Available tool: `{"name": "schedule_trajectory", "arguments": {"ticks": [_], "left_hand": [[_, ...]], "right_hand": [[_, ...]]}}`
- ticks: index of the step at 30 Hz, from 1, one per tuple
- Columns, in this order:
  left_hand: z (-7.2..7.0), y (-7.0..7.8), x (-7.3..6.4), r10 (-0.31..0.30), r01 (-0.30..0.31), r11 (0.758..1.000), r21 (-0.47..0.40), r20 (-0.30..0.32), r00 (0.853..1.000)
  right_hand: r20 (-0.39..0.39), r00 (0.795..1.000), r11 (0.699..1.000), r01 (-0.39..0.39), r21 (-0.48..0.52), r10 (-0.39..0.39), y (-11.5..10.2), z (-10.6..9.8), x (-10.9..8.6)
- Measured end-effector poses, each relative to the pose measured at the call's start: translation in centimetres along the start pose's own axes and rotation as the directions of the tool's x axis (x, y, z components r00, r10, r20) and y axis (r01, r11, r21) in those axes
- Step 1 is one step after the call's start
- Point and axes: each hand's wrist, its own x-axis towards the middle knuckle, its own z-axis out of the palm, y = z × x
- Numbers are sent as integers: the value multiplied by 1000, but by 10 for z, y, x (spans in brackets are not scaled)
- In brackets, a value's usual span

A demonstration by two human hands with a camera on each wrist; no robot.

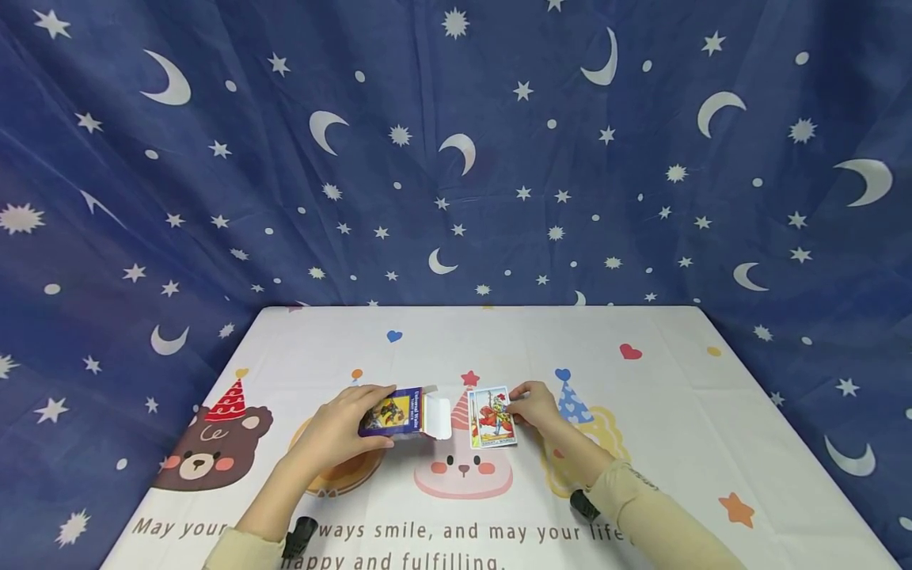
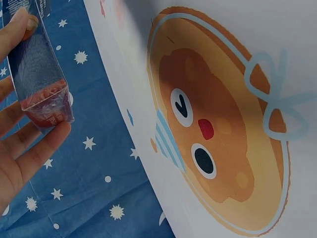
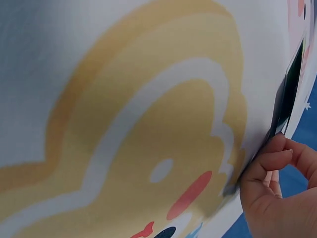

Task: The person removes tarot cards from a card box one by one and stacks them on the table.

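Just left of the middle in the head view's lower half, the left hand [image 1: 338, 431] grasps a purple box [image 1: 393, 413], thumb on the near side and fingers round the far side. The box has a picture on its front, and its white flap [image 1: 438, 418] stands open toward the right. Right of the flap and apart from it, near the middle of the lower half, is a picture card [image 1: 492, 418] with a figure on a red horse; whether others lie beneath it is hard to tell. The right hand [image 1: 536, 405] pinches its right edge between thumb and fingers. In the left wrist view the box fills the upper left, its end reddish and glossy. A white printed tablecloth [image 1: 527, 336] spreads below, and a blue curtain [image 1: 499, 111] with moons and stars fills the upper half.
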Motion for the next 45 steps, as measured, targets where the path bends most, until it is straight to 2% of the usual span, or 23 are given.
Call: {"name": "schedule_trajectory", "arguments": {"ticks": [7,14,33,45], "left_hand": [[1,1,1,-1,1,1000,-10,-1,1000],[1,1,1,-6,6,1000,-5,12,1000],[-2,2,1,0,0,1000,-4,2,1000],[-3,4,2,-8,8,1000,-5,6,1000]], "right_hand": [[-5,999,995,41,-94,-42,-4,2,-2],[12,998,988,60,-145,-58,-7,3,-5],[26,997,980,79,-182,-76,-8,6,-4],[26,997,985,80,-153,-77,-7,4,-4]]}}
